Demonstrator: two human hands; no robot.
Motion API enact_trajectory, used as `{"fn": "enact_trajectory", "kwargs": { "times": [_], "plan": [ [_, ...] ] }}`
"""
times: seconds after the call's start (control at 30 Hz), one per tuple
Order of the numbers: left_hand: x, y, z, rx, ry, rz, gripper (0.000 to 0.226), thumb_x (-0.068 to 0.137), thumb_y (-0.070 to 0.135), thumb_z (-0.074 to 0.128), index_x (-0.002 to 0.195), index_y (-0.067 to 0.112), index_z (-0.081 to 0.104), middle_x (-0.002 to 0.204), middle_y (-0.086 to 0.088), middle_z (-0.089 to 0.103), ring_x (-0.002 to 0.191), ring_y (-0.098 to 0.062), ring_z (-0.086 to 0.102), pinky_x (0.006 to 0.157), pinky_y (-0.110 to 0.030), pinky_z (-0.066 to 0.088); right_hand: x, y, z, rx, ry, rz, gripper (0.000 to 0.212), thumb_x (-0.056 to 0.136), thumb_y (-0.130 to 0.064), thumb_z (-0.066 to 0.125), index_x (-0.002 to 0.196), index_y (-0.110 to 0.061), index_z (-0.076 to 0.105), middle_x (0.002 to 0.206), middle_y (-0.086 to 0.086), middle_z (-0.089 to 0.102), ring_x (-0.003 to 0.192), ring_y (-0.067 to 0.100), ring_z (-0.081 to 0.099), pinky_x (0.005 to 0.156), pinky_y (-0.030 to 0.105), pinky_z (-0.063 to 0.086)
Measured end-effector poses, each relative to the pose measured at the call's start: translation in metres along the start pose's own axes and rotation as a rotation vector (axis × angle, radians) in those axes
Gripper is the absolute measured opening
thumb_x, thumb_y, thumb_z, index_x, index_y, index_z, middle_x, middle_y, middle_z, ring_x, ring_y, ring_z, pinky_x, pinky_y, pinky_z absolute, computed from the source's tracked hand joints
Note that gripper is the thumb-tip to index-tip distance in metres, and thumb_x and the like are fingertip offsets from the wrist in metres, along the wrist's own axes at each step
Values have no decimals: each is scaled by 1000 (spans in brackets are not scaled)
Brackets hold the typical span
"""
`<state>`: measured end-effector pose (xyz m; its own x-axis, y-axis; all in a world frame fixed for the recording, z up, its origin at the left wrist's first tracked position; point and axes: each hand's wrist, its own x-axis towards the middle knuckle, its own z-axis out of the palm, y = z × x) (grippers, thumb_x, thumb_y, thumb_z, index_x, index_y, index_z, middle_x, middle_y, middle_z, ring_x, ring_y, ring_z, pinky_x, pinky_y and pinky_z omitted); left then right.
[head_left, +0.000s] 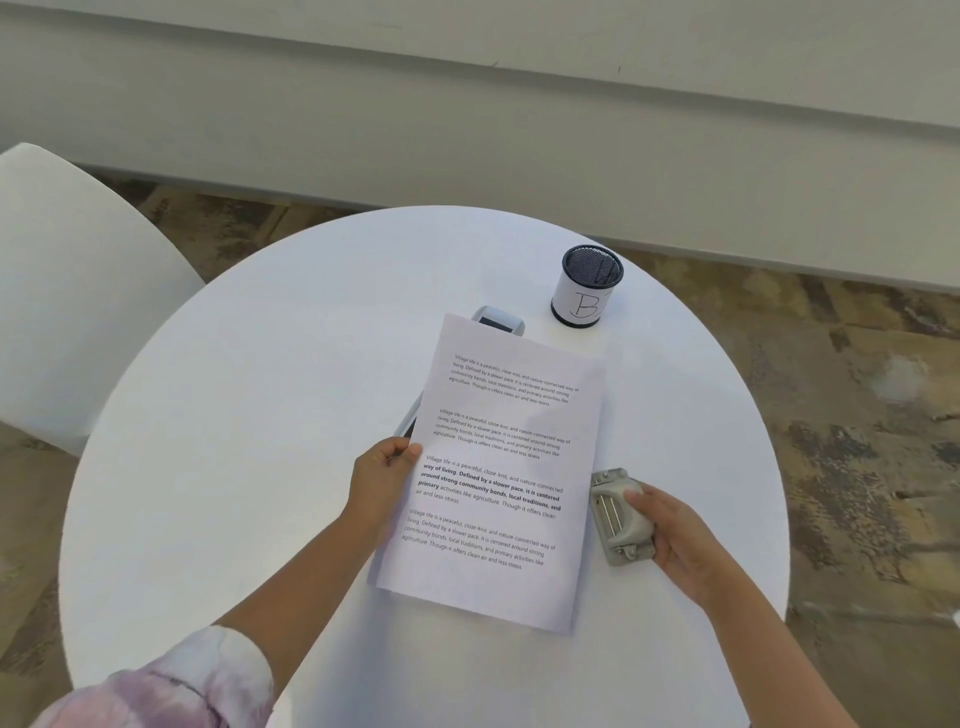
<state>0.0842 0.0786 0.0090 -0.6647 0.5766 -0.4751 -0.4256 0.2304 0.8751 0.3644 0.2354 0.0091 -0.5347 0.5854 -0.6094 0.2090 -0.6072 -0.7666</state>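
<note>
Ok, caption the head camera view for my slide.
Left hand holds a printed sheet while the right hand grips a grey hole punch on a round white table.

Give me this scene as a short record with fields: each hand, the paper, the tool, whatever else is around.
left hand: pinches the left edge of the printed paper
right hand: grips the hole punch, thumb on its lever
paper: text side up, right edge at the punch; whether it is in the slot cannot be told
under paper: grey device, mostly hidden
pen cup: black mesh, labelled B, beyond the paper
surface: round white table
left of table: white chair
</note>
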Motion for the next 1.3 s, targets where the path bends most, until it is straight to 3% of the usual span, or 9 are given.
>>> {"fn": "enact_trajectory", "kwargs": {
  "times": [0.1,0.3,0.47,0.63,0.77,1.0,1.3],
  "plan": [
    [1,1,0,37,-23,19,13,88,8,57,76,10,62,76,-7,67,66,-19,60,72,-34,51,0,3,1,5,-33,-1,74,53,-43,83,116,-10,64,113,14,68,99,23,64,70,29,57],
    [4,2,-4,54,-16,31,13,88,8,58,76,10,64,70,-2,68,62,-16,61,67,-30,51,-3,2,-1,0,-54,-12,87,43,-48,87,119,-13,62,112,13,68,95,22,65,65,31,56],
    [7,2,-9,72,-22,37,8,88,10,59,83,7,64,73,-5,69,65,-17,62,69,-29,51,-4,3,0,-1,-71,-3,87,44,-46,87,121,-13,61,114,12,67,98,21,65,67,30,55],
    [8,4,-10,83,-4,59,10,89,10,58,81,9,64,61,6,68,55,-4,62,56,-15,50,-2,4,-3,5,-80,-2,82,51,-42,85,123,-14,59,119,13,65,101,23,63,69,31,55],
    [7,4,-13,64,4,44,10,89,11,57,82,8,64,63,2,68,56,-10,61,57,-20,52,-2,4,-6,8,-92,3,68,61,-37,76,123,-15,59,123,16,62,101,23,62,69,32,55],
    [5,5,-16,54,0,41,11,89,12,58,81,10,65,71,-4,67,61,-14,61,64,-25,52,0,3,-1,-6,-72,-2,85,42,-42,89,118,-17,63,117,13,67,99,22,65,69,34,57],
    [5,3,-17,27,-12,25,14,89,11,56,78,12,64,63,5,70,58,-11,64,65,-27,54,0,5,11,12,-52,-16,89,40,-42,90,119,-15,61,116,13,66,98,23,65,68,33,56]
  ]
}}
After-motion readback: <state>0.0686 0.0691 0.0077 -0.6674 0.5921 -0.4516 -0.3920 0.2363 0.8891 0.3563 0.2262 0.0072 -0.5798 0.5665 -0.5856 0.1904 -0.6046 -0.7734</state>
